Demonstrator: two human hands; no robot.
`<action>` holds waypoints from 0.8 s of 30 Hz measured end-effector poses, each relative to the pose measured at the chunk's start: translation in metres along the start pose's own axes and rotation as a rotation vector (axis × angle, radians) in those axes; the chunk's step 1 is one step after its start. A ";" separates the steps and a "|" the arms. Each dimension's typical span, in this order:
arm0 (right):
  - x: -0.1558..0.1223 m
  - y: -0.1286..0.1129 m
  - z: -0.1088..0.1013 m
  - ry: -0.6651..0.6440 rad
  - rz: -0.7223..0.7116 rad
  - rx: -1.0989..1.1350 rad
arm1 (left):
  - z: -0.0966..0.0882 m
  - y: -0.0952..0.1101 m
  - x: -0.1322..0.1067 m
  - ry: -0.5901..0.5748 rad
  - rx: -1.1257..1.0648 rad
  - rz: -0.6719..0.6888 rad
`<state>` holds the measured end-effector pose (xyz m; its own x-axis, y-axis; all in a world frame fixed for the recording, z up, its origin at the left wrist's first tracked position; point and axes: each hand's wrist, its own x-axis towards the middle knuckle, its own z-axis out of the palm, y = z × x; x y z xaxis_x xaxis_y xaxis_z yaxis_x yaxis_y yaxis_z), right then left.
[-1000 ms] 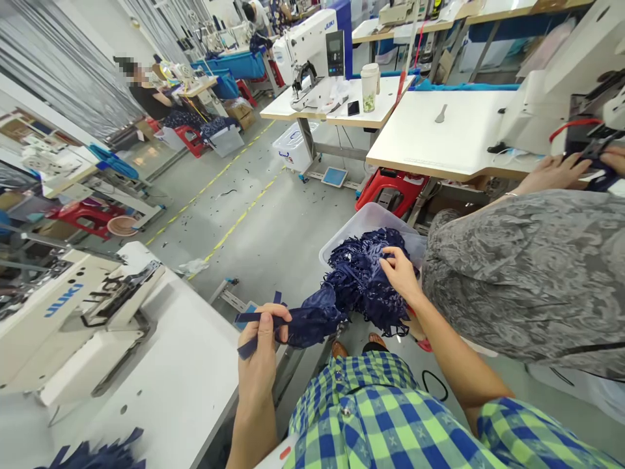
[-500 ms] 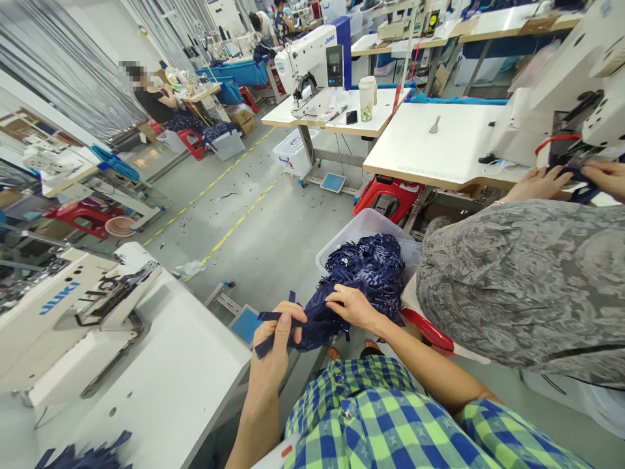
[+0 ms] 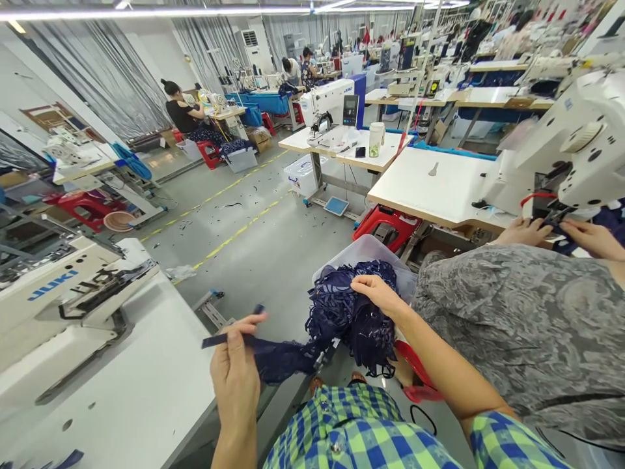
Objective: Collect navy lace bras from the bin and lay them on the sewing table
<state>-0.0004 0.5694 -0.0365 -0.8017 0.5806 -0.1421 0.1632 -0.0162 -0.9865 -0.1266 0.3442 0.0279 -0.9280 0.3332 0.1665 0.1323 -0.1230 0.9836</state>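
Observation:
My left hand (image 3: 237, 365), closed, grips a dark navy fabric piece (image 3: 283, 359) with narrow straps. One strap end sticks out past the hand to the left, and the fabric stretches right toward a heap of navy strappy pieces (image 3: 334, 303). That heap fills and spills over the front of a clear plastic bin (image 3: 359, 251). Over the heap, my right hand (image 3: 378, 293) has thumb and fingers pinched together on navy fabric; darker cloth hangs just below it. Exactly what part it pinches is hard to see.
To the left stands a white table (image 3: 146, 371) with a JUKI sewing machine (image 3: 63, 286). Close at right, a co-worker in a grey patterned top (image 3: 488, 332) works at another machine (image 3: 576, 143). A red stool (image 3: 385, 228) is behind the bin; a pedal (image 3: 336, 206) lies beyond.
My left hand has moved left and down, drawing the fabric piece out from the heap. My right hand has shifted slightly right, away from the left one. The view has tilted up.

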 end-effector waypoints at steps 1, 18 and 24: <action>-0.001 -0.004 -0.002 -0.012 0.002 0.011 | 0.001 -0.005 -0.001 -0.051 -0.018 -0.060; -0.041 -0.070 -0.010 -0.409 -0.159 -0.236 | 0.038 -0.001 -0.005 -0.553 0.342 -0.060; -0.038 -0.064 -0.007 -0.417 -0.141 -0.204 | 0.041 -0.003 -0.012 -0.614 0.153 -0.270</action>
<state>0.0234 0.5543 0.0325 -0.9794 0.1895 -0.0704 0.1128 0.2236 -0.9681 -0.1012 0.3785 0.0262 -0.5759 0.8086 -0.1205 0.0137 0.1569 0.9875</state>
